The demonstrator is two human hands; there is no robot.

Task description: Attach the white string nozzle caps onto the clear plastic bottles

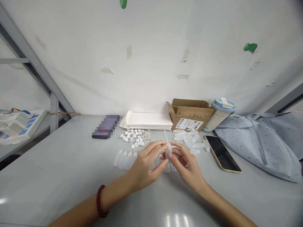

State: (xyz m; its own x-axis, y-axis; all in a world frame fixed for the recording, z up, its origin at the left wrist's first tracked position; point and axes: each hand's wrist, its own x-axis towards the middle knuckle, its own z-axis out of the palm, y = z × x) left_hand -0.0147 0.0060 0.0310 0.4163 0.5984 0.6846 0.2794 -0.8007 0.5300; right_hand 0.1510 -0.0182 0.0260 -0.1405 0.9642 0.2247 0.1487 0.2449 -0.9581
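A small translucent plastic bottle (168,154) stands upright between my two hands, with a thin white cord sticking up out of its neck. My left hand (146,164) pinches it from the left, fingertips near the neck and thumb lower down. From the other side, my right hand (188,165) closes on it with thumb and fingers. Behind and below my hands lies a row of similar bottles (125,160) with cords at their tops, partly covered by my hands. White caps (132,136) are piled beyond them, beside a small heap of white cords (147,135).
More translucent bottles (189,138) lie loose at right, near a phone (223,153). Behind are a white stack of flat packs (149,120), a cardboard box (191,115), a lidded cup (219,116) and a blue cloth bag (255,138). A dark, blurred-out object (106,126) sits at left.
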